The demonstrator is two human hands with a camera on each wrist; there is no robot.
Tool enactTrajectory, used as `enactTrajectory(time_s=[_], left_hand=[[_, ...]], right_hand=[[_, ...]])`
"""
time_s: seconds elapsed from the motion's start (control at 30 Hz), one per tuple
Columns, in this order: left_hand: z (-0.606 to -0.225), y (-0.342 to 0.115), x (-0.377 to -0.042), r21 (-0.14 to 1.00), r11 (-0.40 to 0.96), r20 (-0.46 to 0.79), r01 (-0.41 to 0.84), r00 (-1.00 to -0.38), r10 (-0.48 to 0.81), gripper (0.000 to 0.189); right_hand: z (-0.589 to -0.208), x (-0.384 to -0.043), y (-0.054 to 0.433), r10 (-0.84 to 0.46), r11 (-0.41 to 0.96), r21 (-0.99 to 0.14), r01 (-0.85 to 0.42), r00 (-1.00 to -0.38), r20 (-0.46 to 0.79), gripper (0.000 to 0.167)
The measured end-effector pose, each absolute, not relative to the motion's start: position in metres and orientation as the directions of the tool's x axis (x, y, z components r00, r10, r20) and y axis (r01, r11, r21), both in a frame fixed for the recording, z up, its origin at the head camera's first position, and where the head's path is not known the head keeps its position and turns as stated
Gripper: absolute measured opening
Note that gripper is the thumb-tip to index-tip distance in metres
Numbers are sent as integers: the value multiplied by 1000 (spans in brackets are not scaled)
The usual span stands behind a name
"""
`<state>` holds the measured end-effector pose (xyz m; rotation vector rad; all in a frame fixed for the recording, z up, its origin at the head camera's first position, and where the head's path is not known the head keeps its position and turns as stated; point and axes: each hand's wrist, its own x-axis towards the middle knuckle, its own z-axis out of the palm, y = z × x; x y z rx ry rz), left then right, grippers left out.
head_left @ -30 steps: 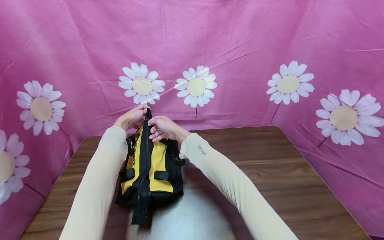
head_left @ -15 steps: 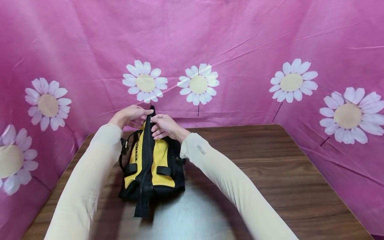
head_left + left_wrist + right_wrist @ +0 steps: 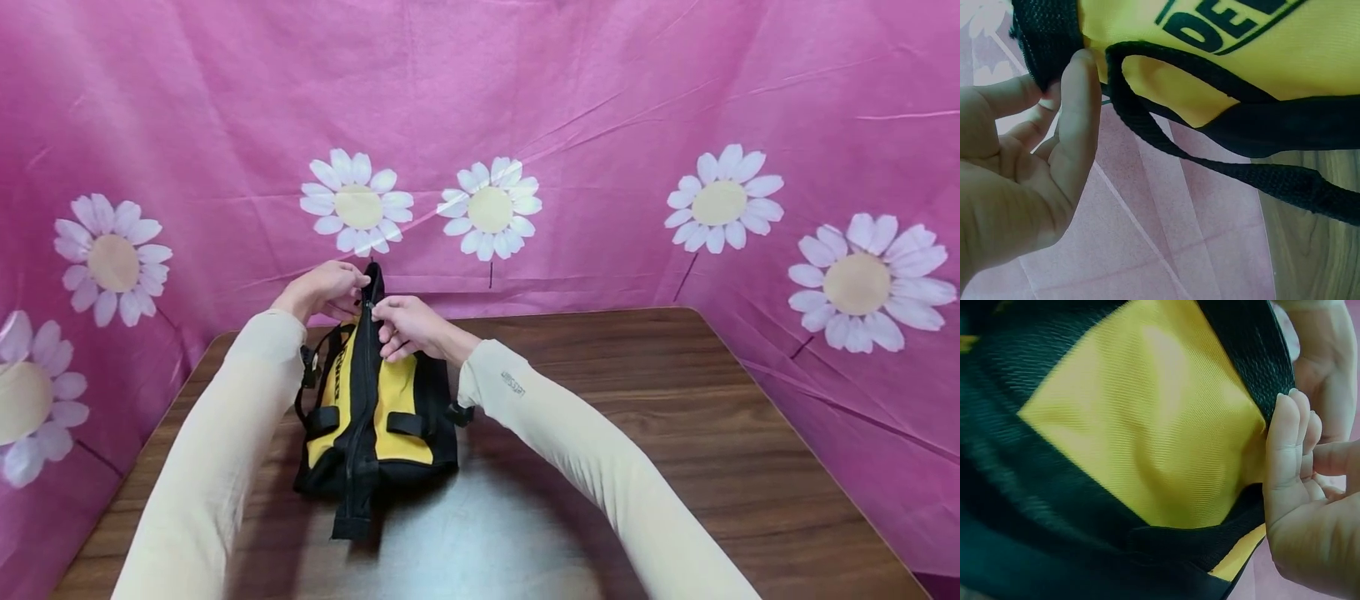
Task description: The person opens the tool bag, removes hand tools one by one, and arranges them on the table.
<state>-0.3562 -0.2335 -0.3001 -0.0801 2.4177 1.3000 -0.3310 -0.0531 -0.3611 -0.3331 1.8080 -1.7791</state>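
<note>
A yellow and black fabric tool bag [image 3: 396, 390] lies on the table with its long zipper [image 3: 364, 392] running away from me. At the far end, my left hand [image 3: 324, 289] pinches the black zipper band; in the left wrist view its thumb and fingers meet at the band's end [image 3: 1050, 47]. Just nearer, my right hand [image 3: 412, 327] pinches the zipper pull between thumb and forefinger, its other fingers loosely bent. The pull is mostly hidden by the fingertips. Beyond it the band's two edges stand slightly apart. A black carry strap [image 3: 1141, 125] loops beside the left hand.
The wooden table [image 3: 600, 417] extends to the right of the bag. A pink cloth [image 3: 585, 100] printed with white daisies hangs behind and at both sides. Black buckles [image 3: 460, 413] stick out from the bag's sides, and a black tab [image 3: 351, 527] hangs at its near end.
My right hand has slid a little toward me along the zipper, and the gap beyond it looks wider. My left hand has shifted its grip slightly nearer along the band's far end.
</note>
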Motion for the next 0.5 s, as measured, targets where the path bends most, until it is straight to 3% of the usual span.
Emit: enactTrajectory(time_s=[0.3, 0.5], left_hand=[[-302, -229, -349, 819, 539, -262, -198, -964, 44, 25], [-306, -227, -345, 821, 536, -235, -198, -972, 1, 29]], right_hand=[[-356, -302, -39, -613, 198, -971, 130, -757, -226, 18], [-356, -279, -28, -692, 235, -966, 109, -679, -245, 18]])
